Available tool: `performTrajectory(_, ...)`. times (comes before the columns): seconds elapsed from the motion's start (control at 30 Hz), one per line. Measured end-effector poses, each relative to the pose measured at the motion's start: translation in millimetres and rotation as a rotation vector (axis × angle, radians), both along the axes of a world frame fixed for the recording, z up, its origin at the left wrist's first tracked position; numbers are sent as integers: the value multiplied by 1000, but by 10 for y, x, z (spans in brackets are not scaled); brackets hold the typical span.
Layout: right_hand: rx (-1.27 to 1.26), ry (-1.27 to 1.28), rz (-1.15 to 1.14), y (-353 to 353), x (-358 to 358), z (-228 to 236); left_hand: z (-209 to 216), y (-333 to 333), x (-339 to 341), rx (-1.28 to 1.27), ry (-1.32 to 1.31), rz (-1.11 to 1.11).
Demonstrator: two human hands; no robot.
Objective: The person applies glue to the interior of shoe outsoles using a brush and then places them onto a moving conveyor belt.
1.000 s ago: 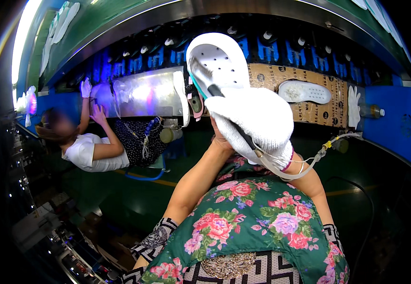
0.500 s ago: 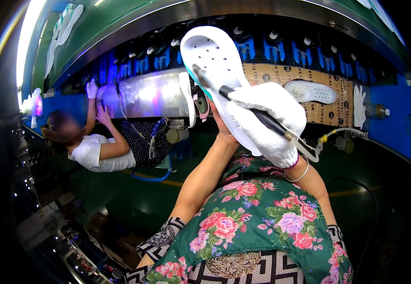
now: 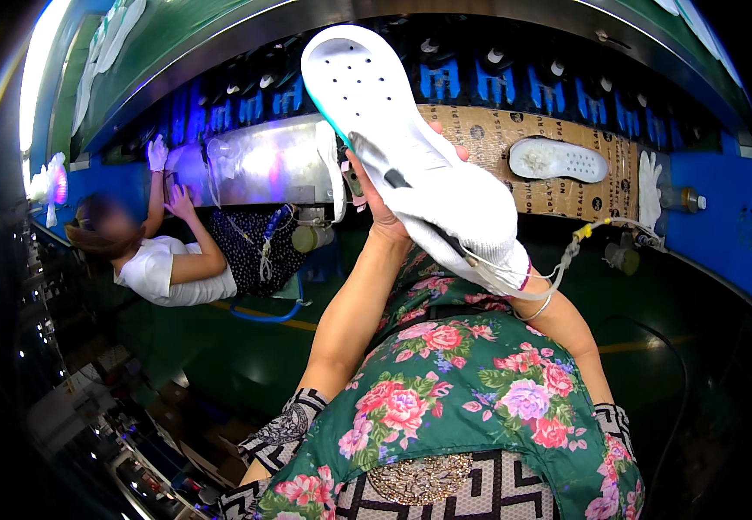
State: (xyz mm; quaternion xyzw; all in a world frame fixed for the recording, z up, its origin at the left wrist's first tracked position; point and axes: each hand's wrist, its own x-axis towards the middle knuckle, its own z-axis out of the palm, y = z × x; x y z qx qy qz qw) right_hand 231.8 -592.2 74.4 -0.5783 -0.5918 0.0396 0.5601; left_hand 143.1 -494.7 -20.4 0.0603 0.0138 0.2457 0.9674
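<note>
One white sole point(image 3: 360, 82) is raised before the cardboard-covered bench point(image 3: 558, 201); the bare left hand point(image 3: 379, 206) grips it from beneath, and the gloved right hand point(image 3: 467, 212) grasps a dark-handled brush point(image 3: 395, 178) over its edge.

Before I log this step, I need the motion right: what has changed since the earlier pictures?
The white sole has moved up and left in the picture; the brush now lies farther from its rounded far end. Nothing was taken or let go: the left hand keeps the sole, the gloved right hand the brush. The perforated white piece on the cardboard stayed put.
</note>
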Motion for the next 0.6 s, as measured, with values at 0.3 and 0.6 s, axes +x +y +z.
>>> performTrajectory(0.3, -107, -92, 113, -70, 141, -71, 144, 197, 60, 2, -17, -36)
performTrajectory(0.6, -104, -159, 224, -44, 261, -13, 186, 495, 84, 215, -145, -179)
